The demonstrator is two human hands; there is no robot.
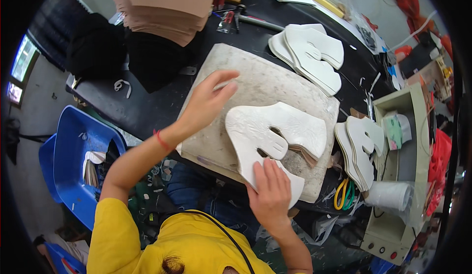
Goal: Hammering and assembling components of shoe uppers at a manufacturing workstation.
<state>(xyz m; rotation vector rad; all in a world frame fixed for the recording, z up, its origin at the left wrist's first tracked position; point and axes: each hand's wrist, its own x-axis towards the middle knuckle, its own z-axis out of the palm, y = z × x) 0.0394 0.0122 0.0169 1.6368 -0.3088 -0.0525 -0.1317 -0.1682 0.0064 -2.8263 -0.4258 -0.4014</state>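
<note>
A stack of white cut pieces [248, 126], curved like shoe uppers with a tongue-like tab in the middle, lies on a pale, stained board [226, 67]. A brown layer shows under its right edge. My right hand [270, 190] rests flat on the near lobe of the top piece, fingers stretched out. To the upper left of the stack, my left hand [209, 99] hovers over the board, fingers extended and apart from the pieces. Nothing shows in it. More white pieces [312, 52] overlap the board's far right corner, and another stack [361, 146] sits right of the board.
Tall brown sheets [162, 3] are piled at the far left beside black material [152, 60]. A hammer [260, 23] lies behind the board. Scissors [344, 195] with yellow and green handles are at its near right, by a beige machine [393, 229]. A blue bin [73, 131] stands left.
</note>
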